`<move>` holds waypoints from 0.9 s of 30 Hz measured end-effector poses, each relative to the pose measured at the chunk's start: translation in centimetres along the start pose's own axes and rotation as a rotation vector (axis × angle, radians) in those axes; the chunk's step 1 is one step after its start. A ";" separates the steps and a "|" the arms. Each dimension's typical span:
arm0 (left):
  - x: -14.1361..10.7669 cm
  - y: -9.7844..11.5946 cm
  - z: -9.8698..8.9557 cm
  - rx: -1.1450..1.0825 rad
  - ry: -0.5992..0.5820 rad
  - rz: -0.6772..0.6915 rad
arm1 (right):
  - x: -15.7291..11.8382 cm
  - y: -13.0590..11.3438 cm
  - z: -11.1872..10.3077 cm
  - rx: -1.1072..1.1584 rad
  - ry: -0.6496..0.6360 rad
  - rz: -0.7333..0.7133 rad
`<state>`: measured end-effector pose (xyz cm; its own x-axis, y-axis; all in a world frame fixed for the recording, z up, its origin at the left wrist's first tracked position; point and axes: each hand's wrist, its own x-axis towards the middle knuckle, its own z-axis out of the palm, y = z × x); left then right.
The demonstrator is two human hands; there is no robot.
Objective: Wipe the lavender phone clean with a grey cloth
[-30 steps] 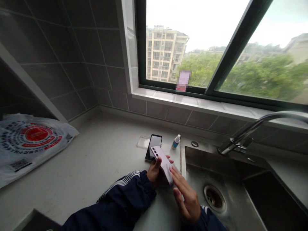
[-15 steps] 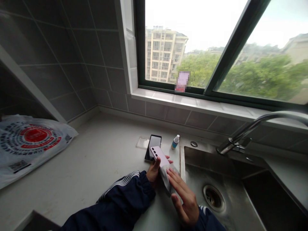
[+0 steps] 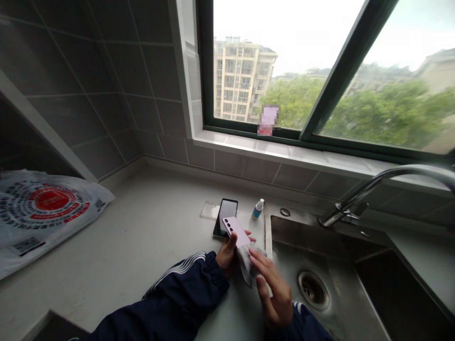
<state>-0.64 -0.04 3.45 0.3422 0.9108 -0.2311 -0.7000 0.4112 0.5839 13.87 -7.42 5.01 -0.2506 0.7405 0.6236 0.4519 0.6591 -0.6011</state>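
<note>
A pale pink phone [image 3: 237, 231] with its camera side up is held in my left hand [image 3: 227, 251], thumb on one edge and fingertips showing past the other. A grey cloth [image 3: 248, 267] covers the phone's lower end. My right hand [image 3: 273, 289] lies over the cloth, its fingers pressing it on the phone and its thumb apart. Behind the pink phone, a dark phone [image 3: 227, 210] rests on the counter, partly over a clear flat case [image 3: 209, 210]. A small spray bottle [image 3: 258, 209] with a blue label stands to the right.
To the right is a steel sink [image 3: 296, 251] with a chrome faucet [image 3: 334, 215]. A white plastic bag [image 3: 53, 203] with red print lies on the counter [image 3: 142, 222] at the left. A window sill [image 3: 249, 144] runs along the back.
My right hand and the cloth have shifted slightly up along the phone. The cloth looks more bunched. My left hand still holds the phone.
</note>
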 end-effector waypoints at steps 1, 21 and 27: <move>0.0 0.0 0.0 0.000 -0.001 0.000 | 0.0 0.1 0.1 -0.011 0.022 -0.005; 0.1 -0.5 -0.6 0.018 -0.026 0.011 | 0.6 1.2 0.4 -0.093 -0.016 -0.131; 0.0 -0.4 -0.5 0.043 -0.025 0.016 | 0.4 1.6 0.6 -0.129 -0.073 -0.155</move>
<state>-0.69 -0.15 2.85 0.3469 0.9157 -0.2027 -0.6779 0.3942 0.6206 13.94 -6.01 4.02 -0.3847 0.6420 0.6632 0.5079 0.7472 -0.4287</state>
